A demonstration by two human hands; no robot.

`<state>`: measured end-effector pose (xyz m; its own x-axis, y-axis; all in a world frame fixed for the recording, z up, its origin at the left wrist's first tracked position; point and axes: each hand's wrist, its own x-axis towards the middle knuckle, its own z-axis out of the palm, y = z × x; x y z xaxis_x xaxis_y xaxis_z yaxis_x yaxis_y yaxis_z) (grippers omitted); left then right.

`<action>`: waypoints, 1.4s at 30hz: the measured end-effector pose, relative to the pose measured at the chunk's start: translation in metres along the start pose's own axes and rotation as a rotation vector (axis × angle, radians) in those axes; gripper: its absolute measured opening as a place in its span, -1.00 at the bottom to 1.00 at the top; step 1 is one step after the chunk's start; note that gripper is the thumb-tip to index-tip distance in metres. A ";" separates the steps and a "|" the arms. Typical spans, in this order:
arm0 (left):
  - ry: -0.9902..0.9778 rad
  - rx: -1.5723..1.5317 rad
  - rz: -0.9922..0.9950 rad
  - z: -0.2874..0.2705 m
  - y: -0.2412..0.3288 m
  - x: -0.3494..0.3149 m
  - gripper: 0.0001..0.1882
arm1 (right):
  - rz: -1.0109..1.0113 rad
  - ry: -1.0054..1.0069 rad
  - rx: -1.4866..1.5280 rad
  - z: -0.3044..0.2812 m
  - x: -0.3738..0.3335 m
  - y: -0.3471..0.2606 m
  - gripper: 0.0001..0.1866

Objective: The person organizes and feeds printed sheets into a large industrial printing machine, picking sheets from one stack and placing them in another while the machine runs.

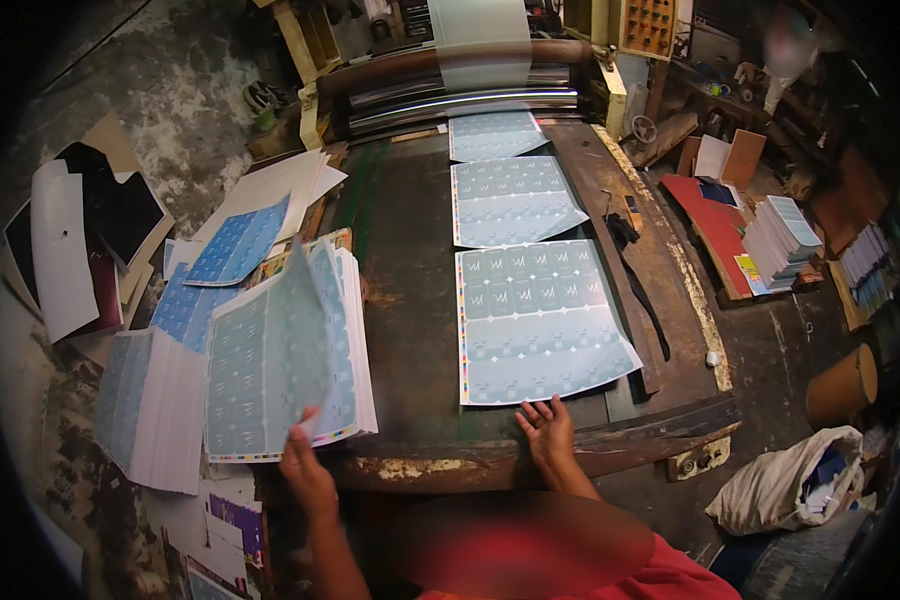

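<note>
On the left, my left hand (310, 468) pinches the near edge of a curling pale blue-green printed sheet (265, 350). That sheet hangs over a thick stack of printed sheets (358, 340). My right hand (548, 432) has its fingers spread, palm partly upward. Its fingertips are at the near edge of another printed sheet (535, 325), which lies on the dark machine bed (410, 340) with its near right corner lifted. Behind it in line lie a second printed sheet (515, 200) and a third (495, 135), close to the rollers (460, 100).
A second stack (160, 410) leans left of the first, below blue printed sheets (238, 245). A black strap (645, 290) lies along the bed's right side. To the right are paper piles (780, 240), a brown bin (842, 385) and a white sack (785, 485).
</note>
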<state>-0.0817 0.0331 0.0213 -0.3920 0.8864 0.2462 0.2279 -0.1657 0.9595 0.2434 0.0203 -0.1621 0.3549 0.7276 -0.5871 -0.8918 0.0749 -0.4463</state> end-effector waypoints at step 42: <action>-0.075 0.463 0.389 0.017 -0.025 -0.008 -0.79 | 0.241 -0.212 -0.446 -0.059 -0.093 -0.043 -0.41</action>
<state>-0.0688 0.0381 -0.0068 -0.1419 0.8295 0.5402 0.7125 -0.2933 0.6375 0.2650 -0.0908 -0.1287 0.0497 0.8134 -0.5795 -0.7189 -0.3736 -0.5861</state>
